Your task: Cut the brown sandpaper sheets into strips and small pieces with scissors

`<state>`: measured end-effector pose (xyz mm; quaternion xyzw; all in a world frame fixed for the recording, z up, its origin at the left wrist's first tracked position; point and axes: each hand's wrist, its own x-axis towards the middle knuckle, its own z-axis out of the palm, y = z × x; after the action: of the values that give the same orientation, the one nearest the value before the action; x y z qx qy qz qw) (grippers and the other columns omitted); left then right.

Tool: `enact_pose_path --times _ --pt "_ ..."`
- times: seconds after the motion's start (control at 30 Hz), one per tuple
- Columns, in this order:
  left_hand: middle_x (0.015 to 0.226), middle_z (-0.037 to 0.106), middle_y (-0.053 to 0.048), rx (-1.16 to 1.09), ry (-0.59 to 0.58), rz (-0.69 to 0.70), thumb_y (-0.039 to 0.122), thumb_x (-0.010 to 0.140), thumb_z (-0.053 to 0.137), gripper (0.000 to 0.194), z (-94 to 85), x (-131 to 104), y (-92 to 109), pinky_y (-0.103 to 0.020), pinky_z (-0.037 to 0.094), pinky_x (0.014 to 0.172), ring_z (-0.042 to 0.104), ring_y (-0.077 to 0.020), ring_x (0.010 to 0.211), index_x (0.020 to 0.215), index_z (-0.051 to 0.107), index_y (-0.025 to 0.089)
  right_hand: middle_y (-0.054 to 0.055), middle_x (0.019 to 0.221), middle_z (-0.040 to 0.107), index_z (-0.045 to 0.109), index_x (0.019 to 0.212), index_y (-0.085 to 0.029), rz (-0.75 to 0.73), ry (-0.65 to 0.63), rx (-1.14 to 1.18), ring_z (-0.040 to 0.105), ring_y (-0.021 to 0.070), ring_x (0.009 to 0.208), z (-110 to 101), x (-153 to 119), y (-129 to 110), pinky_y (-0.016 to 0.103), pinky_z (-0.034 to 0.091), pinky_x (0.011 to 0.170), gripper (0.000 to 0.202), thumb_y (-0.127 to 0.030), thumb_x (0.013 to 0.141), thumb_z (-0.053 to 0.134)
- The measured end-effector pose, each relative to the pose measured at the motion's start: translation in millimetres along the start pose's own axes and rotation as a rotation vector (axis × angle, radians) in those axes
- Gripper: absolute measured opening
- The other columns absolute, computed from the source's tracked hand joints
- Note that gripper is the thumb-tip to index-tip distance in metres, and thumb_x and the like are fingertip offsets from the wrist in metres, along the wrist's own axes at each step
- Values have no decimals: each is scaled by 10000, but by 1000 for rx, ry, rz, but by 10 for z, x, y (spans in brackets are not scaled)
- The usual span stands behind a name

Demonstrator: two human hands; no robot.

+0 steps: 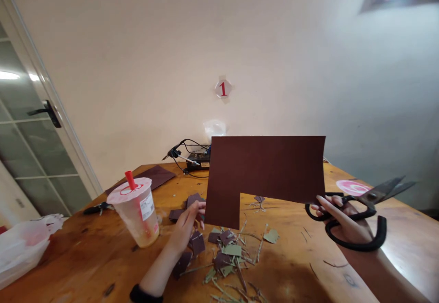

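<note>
A dark brown sheet (267, 165) is held up above the table, with a rectangular piece cut out of its lower right part. My left hand (188, 220) pinches its lower left edge. My right hand (350, 220) grips the sheet's lower right corner with its fingertips and has black-handled scissors (373, 197) hooked on it, blades apart and pointing right. Below the sheet lie brown and green scraps (233, 250) and thin twig-like strips.
A lidded cup (137, 211) with a red straw stands left of my left hand. Behind it lies another brown sheet (156, 177). White plastic containers (24, 248) sit far left. A black device with cables (199, 160) is at the back, and a pink round sticker (353, 187) at right.
</note>
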<state>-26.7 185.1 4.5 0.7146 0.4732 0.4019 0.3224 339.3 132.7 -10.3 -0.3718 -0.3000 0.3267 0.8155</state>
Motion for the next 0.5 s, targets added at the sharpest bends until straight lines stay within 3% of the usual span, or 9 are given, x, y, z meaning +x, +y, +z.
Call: enact_pose_path --times 0.1,0.17,0.27,0.37,0.5 --pt "873 752 -121 -374 -19 -202 783 764 464 751 41 -32 28 -313 522 638 682 -224 719 1025 694 118 -42 610 558 440 610 -214 29 -37 -5 590 147 480 91 -54 -72 271 515 452 565 -325 401 953" --pt "890 765 -115 -509 2 -303 773 690 591 736 53 -56 41 -341 538 716 706 -255 806 1034 707 133 -41 597 557 433 612 -224 50 -68 -16 588 161 461 140 -84 -114 294 518 450 610 -312 319 961" --pt "1011 763 -124 -638 -4 -348 713 665 677 680 52 -91 88 -397 538 841 699 -300 963 1039 720 147 -45 576 540 413 613 -227 66 -112 -41 579 164 450 184 -116 -154 304 517 453 620 -288 321 956" --pt "1097 747 -102 -607 76 -321 668 617 746 607 51 -113 174 -387 506 944 666 -292 1063 981 743 182 -53 574 527 400 614 -224 55 -120 -62 590 161 471 207 -144 -172 290 521 471 622 -296 341 954" --pt "838 780 -82 -499 -13 -284 683 511 788 573 77 -90 275 -385 560 790 710 -280 802 782 757 179 -50 573 532 413 618 -217 46 -129 -86 602 169 492 239 -183 -191 305 534 502 620 -316 340 958"
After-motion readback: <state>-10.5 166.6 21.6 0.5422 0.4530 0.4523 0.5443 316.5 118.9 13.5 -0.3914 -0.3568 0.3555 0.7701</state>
